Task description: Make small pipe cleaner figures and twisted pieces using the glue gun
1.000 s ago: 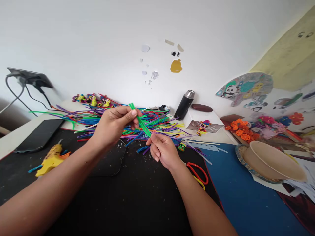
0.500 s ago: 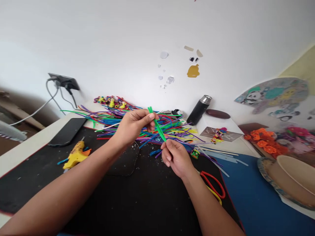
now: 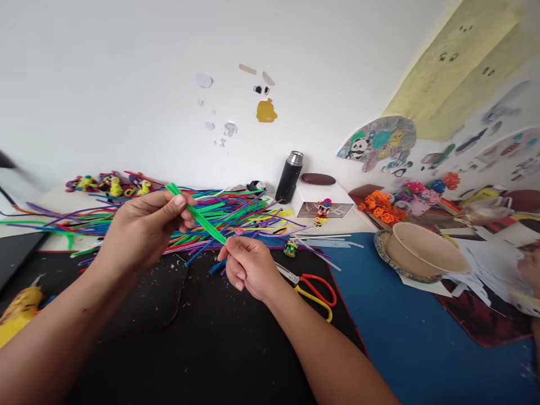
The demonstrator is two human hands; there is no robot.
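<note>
Between my two hands stretches a slim bundle of green pipe cleaners, slanting down to the right. My left hand pinches its upper end, with short tips poking out past the thumb. At the lower end, my right hand is closed on the bundle with thumb and fingers. Behind both hands lies a heap of loose pipe cleaners in many colours. Scissors with one red and one yellow handle rest by my right forearm on the black mat.
A black thermos stands by a white box. Small figures lie at the back left, another near the scissors. At left is a yellow glue gun. A bowl sits right; another person's hand shows beyond.
My view has swung to the right, bringing in the bowl, more of the wall and another person's hand. Both hands still hold the green bundle; more of the scissors shows.
</note>
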